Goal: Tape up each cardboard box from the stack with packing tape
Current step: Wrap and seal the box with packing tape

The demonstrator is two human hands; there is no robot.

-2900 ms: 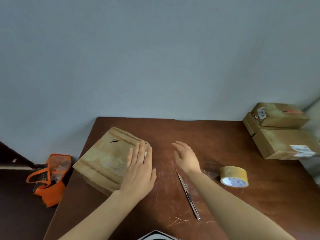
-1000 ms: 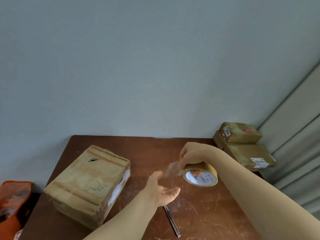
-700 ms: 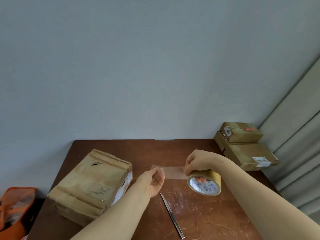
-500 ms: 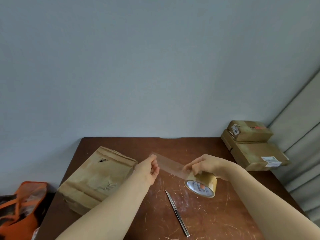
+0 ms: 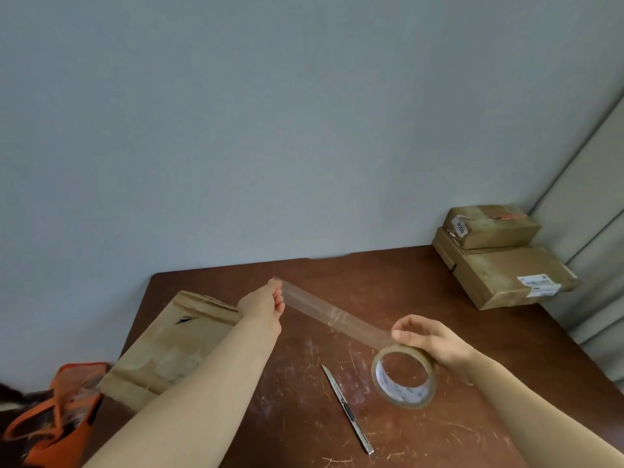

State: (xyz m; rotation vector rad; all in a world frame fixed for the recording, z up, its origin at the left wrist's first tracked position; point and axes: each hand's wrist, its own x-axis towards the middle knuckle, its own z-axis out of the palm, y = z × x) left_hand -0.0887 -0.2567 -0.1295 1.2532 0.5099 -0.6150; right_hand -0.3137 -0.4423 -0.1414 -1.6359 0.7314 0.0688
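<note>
A brown cardboard box (image 5: 169,346) lies on the left part of the dark wooden table (image 5: 371,275), partly behind my left forearm. My right hand (image 5: 429,339) holds a roll of clear packing tape (image 5: 403,378) above the table, right of centre. A clear strip of tape (image 5: 334,317) stretches from the roll up and left to my left hand (image 5: 266,300), which pinches its free end above the box's right edge. A stack of two boxes (image 5: 499,258) stands at the table's back right corner.
A slim utility knife (image 5: 347,408) lies on the table between my forearms, blade pointing away. An orange bag (image 5: 57,413) sits on the floor left of the table. A grey wall rises behind the table, and grey curtain folds (image 5: 594,265) hang at the right.
My right hand picked up the tape roll and my left hand took the tape's end. The hands have drawn apart, so the strip is now much longer.
</note>
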